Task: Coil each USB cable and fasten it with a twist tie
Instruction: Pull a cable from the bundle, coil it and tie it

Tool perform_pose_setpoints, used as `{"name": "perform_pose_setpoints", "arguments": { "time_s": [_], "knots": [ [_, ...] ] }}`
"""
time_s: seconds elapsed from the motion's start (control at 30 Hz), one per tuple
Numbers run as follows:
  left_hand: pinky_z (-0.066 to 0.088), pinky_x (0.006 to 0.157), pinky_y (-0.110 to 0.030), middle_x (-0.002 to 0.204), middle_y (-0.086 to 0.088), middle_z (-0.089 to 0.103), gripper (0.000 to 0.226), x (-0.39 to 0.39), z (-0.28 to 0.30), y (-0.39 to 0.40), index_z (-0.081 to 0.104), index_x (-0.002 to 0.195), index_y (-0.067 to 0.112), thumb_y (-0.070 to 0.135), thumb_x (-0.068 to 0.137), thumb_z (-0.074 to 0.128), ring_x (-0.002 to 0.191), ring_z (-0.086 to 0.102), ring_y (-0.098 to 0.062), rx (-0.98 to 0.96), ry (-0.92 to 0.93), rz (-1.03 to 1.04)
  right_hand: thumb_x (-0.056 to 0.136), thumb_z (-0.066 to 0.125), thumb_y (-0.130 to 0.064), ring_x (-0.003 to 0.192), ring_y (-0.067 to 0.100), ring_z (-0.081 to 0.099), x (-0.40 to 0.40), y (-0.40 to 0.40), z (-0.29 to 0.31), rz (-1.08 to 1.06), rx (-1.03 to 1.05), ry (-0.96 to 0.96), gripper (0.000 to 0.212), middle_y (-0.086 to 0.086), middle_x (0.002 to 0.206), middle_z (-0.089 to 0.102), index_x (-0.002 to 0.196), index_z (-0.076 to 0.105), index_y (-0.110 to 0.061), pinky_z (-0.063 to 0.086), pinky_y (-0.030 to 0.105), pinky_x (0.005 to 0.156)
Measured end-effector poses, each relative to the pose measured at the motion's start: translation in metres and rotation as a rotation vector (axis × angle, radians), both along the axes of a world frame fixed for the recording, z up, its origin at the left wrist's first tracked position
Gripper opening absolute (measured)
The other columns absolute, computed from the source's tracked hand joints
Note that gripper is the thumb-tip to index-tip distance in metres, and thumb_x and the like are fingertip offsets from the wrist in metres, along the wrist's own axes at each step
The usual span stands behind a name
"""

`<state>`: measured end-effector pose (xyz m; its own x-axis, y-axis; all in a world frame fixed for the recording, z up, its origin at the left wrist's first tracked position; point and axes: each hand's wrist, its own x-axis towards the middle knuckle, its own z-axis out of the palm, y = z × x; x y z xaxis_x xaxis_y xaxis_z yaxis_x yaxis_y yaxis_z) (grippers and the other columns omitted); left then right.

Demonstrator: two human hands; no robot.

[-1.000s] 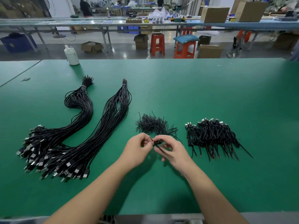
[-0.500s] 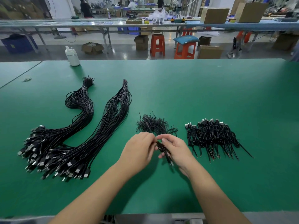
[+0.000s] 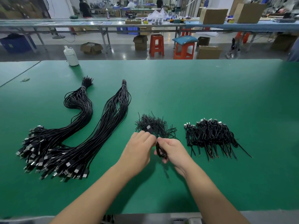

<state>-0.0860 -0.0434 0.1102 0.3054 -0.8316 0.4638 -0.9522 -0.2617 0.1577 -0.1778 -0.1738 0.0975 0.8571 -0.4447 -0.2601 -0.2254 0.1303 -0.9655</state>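
A coiled black USB cable (image 3: 160, 150) hangs between my two hands above the green table (image 3: 194, 88). My left hand (image 3: 139, 147) pinches its upper end, and the plug (image 3: 149, 128) pokes out above the knuckles. My right hand (image 3: 174, 151) curls round the coil from the right. Just behind my hands lies a heap of black twist ties (image 3: 153, 125). Two long bundles of loose USB cables (image 3: 77, 139) stretch over the left of the table. To the right sits a pile of tied coiled cables (image 3: 212, 136).
A white bottle (image 3: 71, 56) stands at the table's far left edge, and a small scrap (image 3: 25, 79) lies at the left. Beyond the table are orange stools (image 3: 156, 45), cardboard boxes and other benches. Bare green surface spreads at the right and far side.
The coil has turned from a small bunch at my fingertips to hanging lengthwise. My hands have drawn closer together and the plug now sticks up above the left hand.
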Motion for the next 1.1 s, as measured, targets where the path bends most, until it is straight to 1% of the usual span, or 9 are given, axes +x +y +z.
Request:
{"name": "perform_pose_setpoints", "arguments": {
  "time_s": [0.07,0.17,0.3,0.47,0.6,0.77,0.87,1.0,1.1],
  "knots": [
    [0.039,0.068,-0.034,0.083,-0.001,0.055,0.023,-0.001,-0.003,0.002,0.060,0.088,0.013,-0.006,0.075,0.064,0.077,0.050,-0.025,0.011,-0.011,-0.055,0.104,0.049,-0.020,0.049,0.011,0.052,0.002,0.003,0.000,-0.026,0.064,-0.005,0.020,0.004,0.060,0.063,0.108,0.066,-0.011,0.039,0.024,0.043],
    [0.043,0.076,-0.031,0.086,0.002,0.059,0.012,-0.005,-0.002,0.003,0.061,0.089,0.013,0.002,0.090,0.061,0.081,0.054,-0.018,-0.090,0.314,-0.018,0.104,0.049,-0.016,0.055,0.012,0.059,0.001,0.005,-0.002,-0.033,0.036,-0.064,0.013,0.003,0.063,0.063,0.112,0.059,-0.014,0.045,0.026,0.046],
    [0.043,0.075,-0.009,0.081,0.013,0.066,0.013,-0.004,0.001,0.003,0.064,0.092,0.021,0.010,0.089,0.070,0.078,0.060,0.001,-0.215,0.668,0.133,0.104,0.048,-0.017,0.074,0.022,0.057,-0.001,0.002,-0.001,0.026,-0.070,-0.140,0.017,0.003,0.075,0.064,0.109,0.058,-0.031,0.044,0.038,0.070],
    [0.037,0.074,-0.004,0.087,0.013,0.068,0.009,-0.001,0.004,0.003,0.071,0.092,0.019,0.012,0.087,0.072,0.083,0.057,0.004,-0.177,0.571,0.110,0.106,0.043,-0.018,0.071,0.019,0.052,-0.004,0.000,-0.001,0.094,-0.271,-0.141,0.031,0.001,0.077,0.065,0.110,0.053,-0.046,0.043,0.034,0.071],
    [0.037,0.073,-0.004,0.083,0.017,0.064,0.009,0.000,0.003,0.002,0.069,0.089,0.021,0.012,0.087,0.071,0.078,0.054,0.009,-0.144,0.580,0.090,0.105,0.042,-0.018,0.054,0.008,0.035,-0.007,0.000,-0.003,0.090,-0.453,-0.156,0.030,-0.008,0.061,0.046,0.115,0.042,-0.046,0.033,0.022,0.056],
    [0.045,0.073,-0.014,0.079,0.014,0.064,0.018,0.004,0.002,0.003,0.062,0.083,0.027,0.011,0.088,0.069,0.074,0.057,0.001,-0.041,0.683,0.066,0.104,0.042,-0.020,0.054,0.010,0.032,-0.008,0.000,-0.002,0.147,-0.576,-0.097,0.016,-0.006,0.060,0.040,0.101,0.044,-0.035,0.031,0.029,0.057],
    [0.047,0.074,-0.021,0.079,0.012,0.064,0.022,0.005,0.002,0.005,0.060,0.082,0.030,0.011,0.089,0.067,0.074,0.056,-0.005,-0.008,0.660,0.032,0.105,0.041,-0.012,0.058,0.010,0.050,-0.009,0.001,0.001,0.125,-0.328,-0.074,0.016,-0.008,0.062,0.057,0.103,0.056,-0.017,0.049,0.029,0.064],
    [0.042,0.069,-0.013,0.076,0.016,0.063,0.030,0.012,0.000,0.007,0.057,0.078,0.035,0.008,0.087,0.067,0.072,0.056,-0.001,-0.059,0.691,0.063,0.102,0.046,0.002,0.072,0.020,0.064,-0.010,0.000,0.005,0.169,0.117,-0.133,0.020,0.010,0.081,0.069,0.119,0.057,0.000,0.058,0.034,0.083],
    [0.039,0.066,-0.011,0.071,0.022,0.061,0.031,0.016,-0.004,0.009,0.058,0.077,0.035,0.007,0.086,0.069,0.066,0.052,0.002,-0.073,0.777,0.077,0.096,0.056,0.005,0.078,0.020,0.066,-0.014,0.002,0.007,0.203,0.091,-0.189,0.024,0.013,0.087,0.069,0.119,0.059,0.001,0.058,0.031,0.083]
  ]
}}
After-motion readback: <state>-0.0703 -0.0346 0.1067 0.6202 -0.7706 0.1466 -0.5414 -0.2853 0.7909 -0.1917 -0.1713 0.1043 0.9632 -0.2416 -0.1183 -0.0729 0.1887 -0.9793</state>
